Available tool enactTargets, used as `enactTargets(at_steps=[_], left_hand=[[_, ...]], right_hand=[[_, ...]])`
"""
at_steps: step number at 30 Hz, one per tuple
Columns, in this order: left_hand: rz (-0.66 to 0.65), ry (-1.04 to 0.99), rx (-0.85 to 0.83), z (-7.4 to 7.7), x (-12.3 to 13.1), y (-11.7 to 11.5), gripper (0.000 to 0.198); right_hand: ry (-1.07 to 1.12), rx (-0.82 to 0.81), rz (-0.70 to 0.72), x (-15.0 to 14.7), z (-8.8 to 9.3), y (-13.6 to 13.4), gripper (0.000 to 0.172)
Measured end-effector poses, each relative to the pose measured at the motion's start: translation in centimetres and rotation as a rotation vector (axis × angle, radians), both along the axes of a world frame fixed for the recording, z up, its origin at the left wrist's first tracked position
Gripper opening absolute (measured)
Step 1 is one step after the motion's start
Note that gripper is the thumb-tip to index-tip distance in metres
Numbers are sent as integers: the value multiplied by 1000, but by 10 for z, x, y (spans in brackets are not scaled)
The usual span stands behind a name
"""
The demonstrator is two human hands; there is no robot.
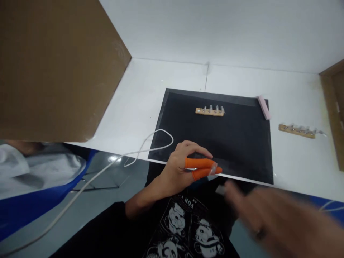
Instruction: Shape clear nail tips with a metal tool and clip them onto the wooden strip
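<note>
My left hand (182,165) is at the front edge of the table, with orange finger cots (200,163) on its thumb and index finger. These two fingers pinch a small clear plastic piece (213,168). My right hand (279,215) is smeared by motion at the lower right, below the table edge. A small pale flat piece (220,190) shows at its fingertips; its kind is too blurred to tell. Beyond my left hand, a wooden strip with several clear capped pegs (209,111) lies on the black mat (242,143).
A pink bar (263,107) lies on the mat's right edge. Farther right is a second wooden strip (297,131) with clear pieces. A white cable (107,166) loops over the mat's left corner. A brown panel (53,71) stands left; beyond it shows another person's grey sleeve (48,165).
</note>
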State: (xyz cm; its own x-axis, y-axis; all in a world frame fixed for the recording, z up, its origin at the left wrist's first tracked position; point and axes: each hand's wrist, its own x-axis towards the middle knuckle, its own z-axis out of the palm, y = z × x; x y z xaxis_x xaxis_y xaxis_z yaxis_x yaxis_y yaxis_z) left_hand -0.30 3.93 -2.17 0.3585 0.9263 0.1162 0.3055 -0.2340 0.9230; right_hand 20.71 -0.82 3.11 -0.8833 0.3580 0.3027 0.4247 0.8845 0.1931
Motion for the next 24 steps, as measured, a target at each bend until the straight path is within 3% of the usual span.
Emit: enactTargets(at_steps=[2, 6, 9, 11, 13, 17, 21, 24], left_hand=[[-9, 2, 1, 0, -1, 0, 17], [-9, 13, 7, -1, 0, 1, 18], [-26, 7, 18, -2, 0, 2, 19], [-32, 16, 12, -2, 1, 2, 19], [-24, 24, 12, -1, 1, 3, 18], [-26, 12, 13, -2, 0, 5, 18], [-28, 9, 2, -4, 0, 6, 20], [-41, -7, 18, -5, 1, 6, 21]], right_hand=[[0, 44, -6, 2, 1, 3, 27], [-93, -117, 180, 0, -4, 5, 34], [-51, 38, -14, 1, -5, 9, 35], [-56, -3, 60, 1, -6, 9, 32], [-73, -147, 191, 1, -6, 8, 34], [-46, 19, 1, 1, -1, 8, 37], [-151, -74, 207, 1, 0, 9, 34], [-110, 0, 87, 4, 0, 13, 34]])
